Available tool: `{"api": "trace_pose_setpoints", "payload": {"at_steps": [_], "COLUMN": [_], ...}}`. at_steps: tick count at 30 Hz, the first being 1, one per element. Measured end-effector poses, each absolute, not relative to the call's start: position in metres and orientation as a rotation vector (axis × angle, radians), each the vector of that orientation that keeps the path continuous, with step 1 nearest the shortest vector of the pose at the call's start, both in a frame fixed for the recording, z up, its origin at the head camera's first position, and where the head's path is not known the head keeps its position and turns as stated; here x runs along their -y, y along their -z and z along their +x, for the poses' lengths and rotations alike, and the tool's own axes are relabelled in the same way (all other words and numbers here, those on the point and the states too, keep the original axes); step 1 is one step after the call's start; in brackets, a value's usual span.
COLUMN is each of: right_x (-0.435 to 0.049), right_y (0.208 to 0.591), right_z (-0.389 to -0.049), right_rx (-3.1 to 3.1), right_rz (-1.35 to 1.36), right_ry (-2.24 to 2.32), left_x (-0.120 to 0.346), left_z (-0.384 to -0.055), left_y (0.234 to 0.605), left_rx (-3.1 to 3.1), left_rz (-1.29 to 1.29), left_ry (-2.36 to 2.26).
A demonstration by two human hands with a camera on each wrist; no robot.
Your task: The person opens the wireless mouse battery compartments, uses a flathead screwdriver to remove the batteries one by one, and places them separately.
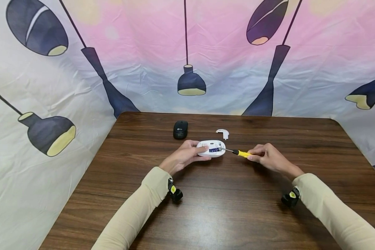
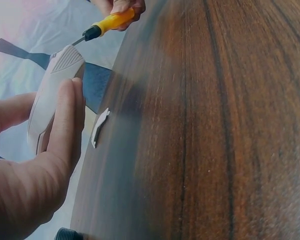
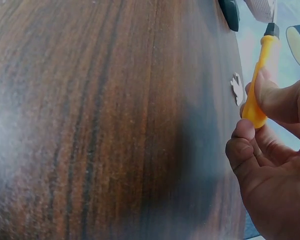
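Note:
My left hand [image 1: 187, 152] grips a white computer mouse [image 1: 203, 143] with its underside turned up, thumb across the bottom face. In its uncovered battery slot lies a dark blue battery [image 1: 214, 150]. My right hand [image 1: 266, 156] pinches the yellow handle of a screwdriver [image 1: 244, 154], whose thin metal shaft points left and reaches the right end of the battery slot. In the right wrist view, the thumb and fingers close round the screwdriver's handle [image 3: 262, 75]. The left wrist view shows the mouse [image 2: 52, 95] held between thumb and fingers, above the table.
A white battery cover [image 1: 224, 133] lies on the table just beyond the held mouse. Farther left rests a black mouse [image 1: 180, 130]. The dark wooden table [image 1: 212, 208] ends at a patterned cloth backdrop [image 1: 156, 80]. Wrist cameras sit at both cuffs.

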State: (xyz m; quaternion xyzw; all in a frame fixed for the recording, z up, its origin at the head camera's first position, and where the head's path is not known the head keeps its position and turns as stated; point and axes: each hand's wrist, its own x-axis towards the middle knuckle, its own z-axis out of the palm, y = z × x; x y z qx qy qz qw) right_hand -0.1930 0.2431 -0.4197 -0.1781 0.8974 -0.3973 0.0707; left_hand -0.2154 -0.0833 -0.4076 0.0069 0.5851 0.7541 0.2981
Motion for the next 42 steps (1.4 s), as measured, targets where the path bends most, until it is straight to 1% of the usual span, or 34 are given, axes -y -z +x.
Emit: {"api": "trace_pose_setpoints", "payload": {"at_steps": [17, 30, 42], "right_x": [-0.2419, -0.2412, -0.2463], "right_y": [0.4172, 0.4248, 0.4158], "right_z": [-0.1926, -0.1929, -0.1926], "right_rx": [-2.692, -2.653, -2.679], "right_rz": [-0.519, -0.544, -0.527], "right_ry": [1.198, 1.233, 1.243], "left_x": [0.0835, 0.0868, 0.0885], "left_z": [-0.2149, -0.214, -0.2152], "left_y": [0.4075, 0.4066, 0.4098], "left_rx": [-1.56, -1.525, -1.523], "left_rz": [0.016, 0.021, -0.004], "left_ry": [-2.004, -1.999, -2.025]}}
